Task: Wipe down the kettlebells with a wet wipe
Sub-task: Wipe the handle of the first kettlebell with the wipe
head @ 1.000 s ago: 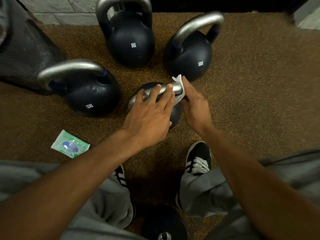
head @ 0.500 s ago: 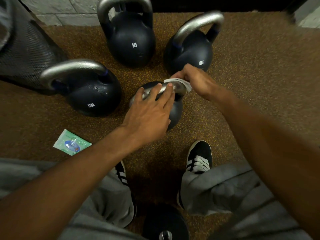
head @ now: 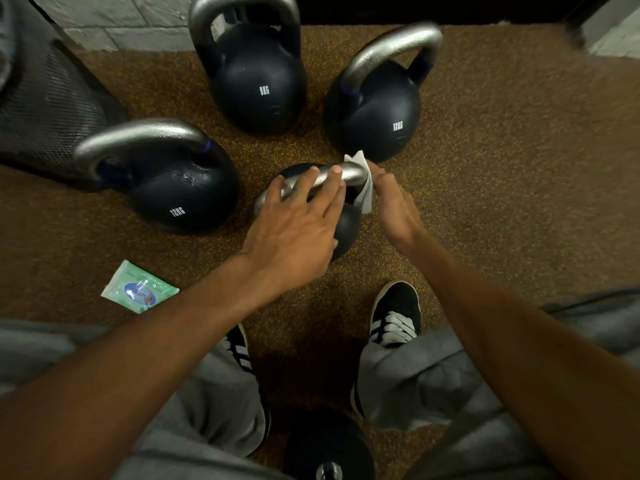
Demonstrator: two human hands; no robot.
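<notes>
Speckled floor (head: pixel 502 209): left hand (head: pixel 294 233) flat-fingered on the kettlebell (head: pixel 346 226) handle (head: pixel 349 173); right hand (head: pixel 394 206), pinching the wipe (head: pixel 367 197), back at its right end, so wiping likely unfinished.

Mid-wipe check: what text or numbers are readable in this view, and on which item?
"8KG": white print, far middle black steel-handled kettlebell.
"12KG": white print, right black kettlebell.
"12KG": white print, left black kettlebell.
Too blurred to read: blue oval label on the green wipe packet.
No marking visible: the near black kettlebell being wiped.

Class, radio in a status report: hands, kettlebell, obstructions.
Left hand flat on handle of nearest kettlebell. Right hand holding wipe against handle's end. Nothing blocking.
</notes>
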